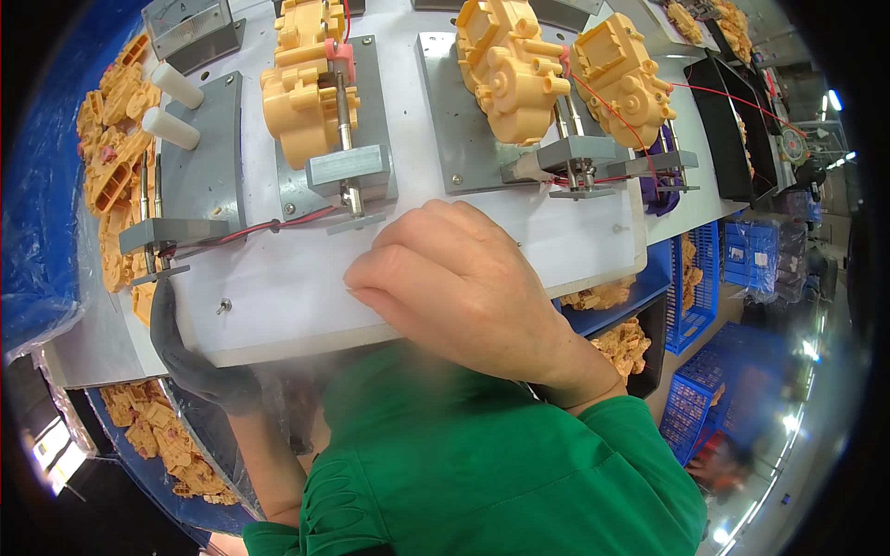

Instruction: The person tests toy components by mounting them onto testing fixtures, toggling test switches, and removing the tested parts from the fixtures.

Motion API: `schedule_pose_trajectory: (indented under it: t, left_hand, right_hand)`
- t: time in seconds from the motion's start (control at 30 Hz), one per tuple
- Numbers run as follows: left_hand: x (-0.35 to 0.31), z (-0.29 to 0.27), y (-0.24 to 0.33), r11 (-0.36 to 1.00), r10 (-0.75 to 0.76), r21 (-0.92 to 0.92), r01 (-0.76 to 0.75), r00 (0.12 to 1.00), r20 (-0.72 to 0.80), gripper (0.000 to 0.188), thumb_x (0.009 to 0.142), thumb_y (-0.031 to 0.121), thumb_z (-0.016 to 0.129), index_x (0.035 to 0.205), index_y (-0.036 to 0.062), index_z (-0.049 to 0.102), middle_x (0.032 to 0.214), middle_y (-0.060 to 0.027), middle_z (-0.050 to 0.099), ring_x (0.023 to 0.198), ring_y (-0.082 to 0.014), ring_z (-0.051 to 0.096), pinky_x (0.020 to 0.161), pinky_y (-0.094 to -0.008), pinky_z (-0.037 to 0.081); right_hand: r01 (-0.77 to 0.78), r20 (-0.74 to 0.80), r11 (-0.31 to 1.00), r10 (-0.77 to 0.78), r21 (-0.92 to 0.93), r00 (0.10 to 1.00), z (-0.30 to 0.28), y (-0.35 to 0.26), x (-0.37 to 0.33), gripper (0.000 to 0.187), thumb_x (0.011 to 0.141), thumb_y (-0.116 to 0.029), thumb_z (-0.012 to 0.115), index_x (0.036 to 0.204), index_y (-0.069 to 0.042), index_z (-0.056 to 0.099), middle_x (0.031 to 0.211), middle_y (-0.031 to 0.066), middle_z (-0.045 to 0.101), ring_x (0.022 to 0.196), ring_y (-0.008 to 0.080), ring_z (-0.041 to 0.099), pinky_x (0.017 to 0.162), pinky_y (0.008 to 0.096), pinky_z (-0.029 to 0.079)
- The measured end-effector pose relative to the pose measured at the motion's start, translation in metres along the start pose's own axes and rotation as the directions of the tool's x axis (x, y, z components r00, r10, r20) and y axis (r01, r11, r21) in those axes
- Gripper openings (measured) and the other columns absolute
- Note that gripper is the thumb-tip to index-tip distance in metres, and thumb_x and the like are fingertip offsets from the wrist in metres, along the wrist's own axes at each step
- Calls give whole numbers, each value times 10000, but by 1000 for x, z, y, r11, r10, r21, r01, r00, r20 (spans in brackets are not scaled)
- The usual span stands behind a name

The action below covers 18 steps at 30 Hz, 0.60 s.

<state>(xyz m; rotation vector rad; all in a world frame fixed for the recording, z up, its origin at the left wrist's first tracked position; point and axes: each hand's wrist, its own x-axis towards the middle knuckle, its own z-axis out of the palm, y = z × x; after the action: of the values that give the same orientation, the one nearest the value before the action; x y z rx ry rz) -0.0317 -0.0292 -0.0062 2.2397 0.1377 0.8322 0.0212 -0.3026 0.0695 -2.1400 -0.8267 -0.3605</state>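
Note:
My left hand [206,360], in a dark grey glove, is at the board's left front corner. Its visible fingers stretch up beside the small plate under the left clamp [176,232]; nothing shows in them. Over the board's front edge my bare right hand [454,278] is closed, fingers curled and thumb pressed to them. Whatever it may hold is hidden. Ahead of it, a yellow plastic gearbox housing [301,102] sits on a grey fixture plate [371,102] behind a clamp block [348,165]. Two more yellow housings [514,83] [621,79] sit on fixtures to the right.
Yellow parts [116,157] are heaped at the left by blue plastic sheeting [42,185]. Two white posts [171,128] and a meter [190,23] stand at the back left. Red wires [732,95] cross rightward. Blue crates [695,296] and a black tray [728,130] are at the right.

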Motion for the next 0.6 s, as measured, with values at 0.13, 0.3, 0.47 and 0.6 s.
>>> schedule_pose_trajectory:
  t: [0.13, 0.3, 0.47, 0.6]
  left_hand:
    - [-1, 0, 1, 998, -38, -44, 38, 999, -5, 679, 1087, 396, 129, 1389, -116, 457, 1392, -241, 531, 1287, -337, 535, 1126, -450, 425]
    - [-1, 1, 0, 995, -57, -81, 57, 998, -4, 688, 1086, 411, 131, 1402, -115, 442, 1406, -240, 518, 1295, -336, 528, 1131, -453, 417]
    - [-1, 1, -1, 999, -28, -42, 28, 1000, -4, 680, 1085, 393, 127, 1399, -121, 442, 1399, -242, 523, 1297, -340, 526, 1131, -453, 416]
    - [-1, 1, 0, 993, -65, -95, 63, 998, -14, 677, 1082, 382, 125, 1392, -124, 449, 1394, -244, 528, 1293, -342, 529, 1126, -451, 419]
  right_hand:
    - [7, -7, 1000, -7, 5, 1000, 0, -1, 0, 207, 720, -7, 795, 863, -85, 667, 826, 34, 608, 740, 239, 594, 663, 354, 471]
    - [5, -9, 1000, -4, 13, 1000, 0, -2, 0, 212, 716, -4, 796, 858, -91, 665, 819, 32, 605, 737, 237, 592, 655, 351, 463]
    - [-11, -4, 1000, 11, 2, 1000, 0, -2, 0, 218, 715, -7, 798, 863, -96, 665, 819, 31, 603, 736, 238, 596, 652, 352, 464]
    - [-12, -24, 1000, 13, 16, 1000, 1, -3, 0, 221, 715, -10, 800, 866, -97, 663, 819, 33, 601, 738, 241, 600, 651, 355, 467]
